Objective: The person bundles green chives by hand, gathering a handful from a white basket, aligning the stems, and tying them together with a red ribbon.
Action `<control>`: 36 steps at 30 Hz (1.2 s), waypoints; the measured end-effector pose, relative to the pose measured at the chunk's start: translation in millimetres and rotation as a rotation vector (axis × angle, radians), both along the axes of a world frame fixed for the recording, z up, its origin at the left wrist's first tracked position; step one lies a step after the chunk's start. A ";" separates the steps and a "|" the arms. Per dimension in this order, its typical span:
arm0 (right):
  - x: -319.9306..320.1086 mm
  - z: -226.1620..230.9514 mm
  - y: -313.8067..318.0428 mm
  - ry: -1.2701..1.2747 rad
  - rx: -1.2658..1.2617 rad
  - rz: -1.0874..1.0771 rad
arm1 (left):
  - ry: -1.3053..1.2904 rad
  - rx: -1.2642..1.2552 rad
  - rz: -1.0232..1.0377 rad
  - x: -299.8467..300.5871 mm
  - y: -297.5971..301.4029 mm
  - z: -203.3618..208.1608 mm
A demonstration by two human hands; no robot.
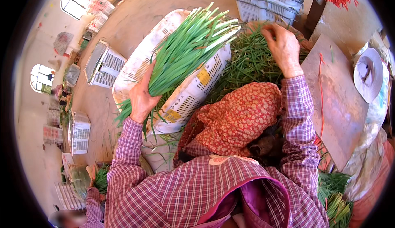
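Note:
My left hand point(143, 98) is closed around a thick bunch of garlic chives point(185, 49). Its pale cut ends point up and to the right, and the green leaves hang down past my wrist. The bunch is over a white plastic crate point(199, 92) with slotted sides. On the right, my right hand point(284, 49) has its fingers curled and pinched together above a heap of loose green leaves point(249, 61). Whatever may be between those fingertips is too small to make out.
Red flowered cloth point(242, 116) covers my lap. Stacked white crates point(267, 1) stand at the far right. A flat board point(337, 100) with a red string lies to my right, near a pale hat point(368, 73). Another person's sleeve point(94, 207) shows at lower left.

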State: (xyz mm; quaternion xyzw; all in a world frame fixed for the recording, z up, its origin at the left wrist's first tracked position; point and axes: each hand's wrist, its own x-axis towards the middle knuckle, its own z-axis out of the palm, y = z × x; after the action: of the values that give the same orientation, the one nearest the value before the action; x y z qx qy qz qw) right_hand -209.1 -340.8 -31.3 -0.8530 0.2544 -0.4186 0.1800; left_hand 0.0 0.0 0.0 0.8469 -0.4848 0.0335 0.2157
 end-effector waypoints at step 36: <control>35.4 18.3 31.5 0.218 -0.040 0.149 | -0.521 0.032 -0.029 11.8 -7.7 -5.2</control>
State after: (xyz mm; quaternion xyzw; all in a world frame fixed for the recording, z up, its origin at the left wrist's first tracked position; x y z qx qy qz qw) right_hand -173.7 -309.3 -13.0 -0.9134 0.2000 -0.3140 0.1646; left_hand 11.8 -7.7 -5.2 0.8062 -0.5364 0.2395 0.0705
